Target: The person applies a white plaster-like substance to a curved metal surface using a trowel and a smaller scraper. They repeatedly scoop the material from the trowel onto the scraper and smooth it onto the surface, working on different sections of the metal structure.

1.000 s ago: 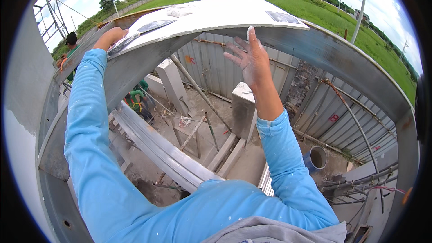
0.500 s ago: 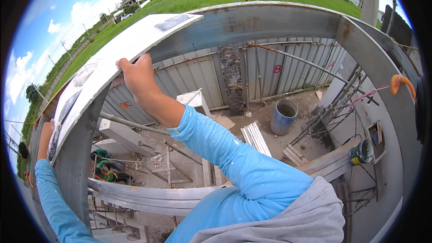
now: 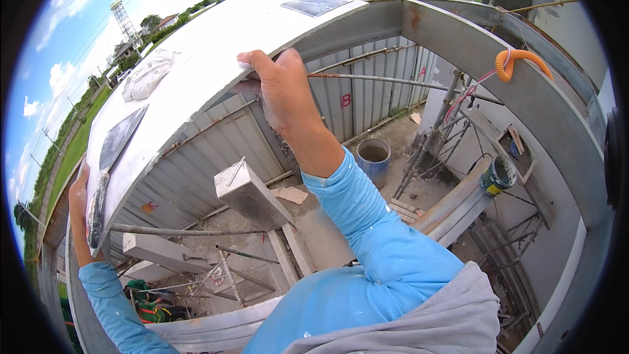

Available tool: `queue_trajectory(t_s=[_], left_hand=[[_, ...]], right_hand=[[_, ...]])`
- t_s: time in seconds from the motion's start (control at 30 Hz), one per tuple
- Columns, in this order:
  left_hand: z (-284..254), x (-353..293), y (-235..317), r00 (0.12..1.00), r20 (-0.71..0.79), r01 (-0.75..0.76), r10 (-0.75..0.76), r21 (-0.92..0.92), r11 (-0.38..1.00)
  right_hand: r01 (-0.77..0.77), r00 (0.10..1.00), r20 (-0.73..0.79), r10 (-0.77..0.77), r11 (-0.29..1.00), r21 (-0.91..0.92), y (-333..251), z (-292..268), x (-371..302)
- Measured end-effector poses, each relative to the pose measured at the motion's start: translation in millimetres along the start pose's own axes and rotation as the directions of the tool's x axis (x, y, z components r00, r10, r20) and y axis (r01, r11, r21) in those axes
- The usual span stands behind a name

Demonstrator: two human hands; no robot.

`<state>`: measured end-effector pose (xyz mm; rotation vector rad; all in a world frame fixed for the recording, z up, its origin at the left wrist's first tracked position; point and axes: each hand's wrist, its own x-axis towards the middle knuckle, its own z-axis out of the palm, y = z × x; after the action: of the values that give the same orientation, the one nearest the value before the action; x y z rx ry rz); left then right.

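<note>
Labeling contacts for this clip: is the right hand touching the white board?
Touching. The head view shows it: the right hand is at the near edge of the white board, one digit lapping onto its top face.

On the board (image 3: 209,52), a bundle (image 3: 149,75) lay left and a patch (image 3: 316,4) at the far right. Below, a drum (image 3: 377,169) stood right of a concrete post (image 3: 255,196) and left of a bucket (image 3: 495,180).
</note>
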<state>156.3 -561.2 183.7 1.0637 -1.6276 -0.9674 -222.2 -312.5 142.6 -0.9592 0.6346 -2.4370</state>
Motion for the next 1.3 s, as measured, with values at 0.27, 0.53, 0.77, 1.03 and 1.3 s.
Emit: queue_trajectory(t_s=[0.27,0.53,0.77,1.03,1.3], left_hand=[[219,32,24,0.945,0.326,0.030,0.031,-0.181,0.983],[343,32,46,0.940,0.306,-0.116,0.154,-0.139,0.983],[388,48,59,0.917,0.343,-0.213,0.201,-0.003,0.977],[449,-22,97,0.888,0.459,0.150,0.021,-0.331,0.932],[499,-90,141,0.899,0.435,0.217,0.051,-0.544,0.810]], right_hand=[[0.190,0.965,-0.135,-0.226,0.952,-0.240,-116,-154,32],[0.195,0.955,-0.171,-0.242,0.948,-0.253,-179,-243,63],[0.197,0.931,-0.264,-0.251,0.957,-0.214,-200,-280,91],[0.335,0.890,-0.277,-0.361,0.932,-0.139,-183,-291,77],[0.229,0.885,-0.341,-0.317,0.935,-0.272,-133,-279,23]])
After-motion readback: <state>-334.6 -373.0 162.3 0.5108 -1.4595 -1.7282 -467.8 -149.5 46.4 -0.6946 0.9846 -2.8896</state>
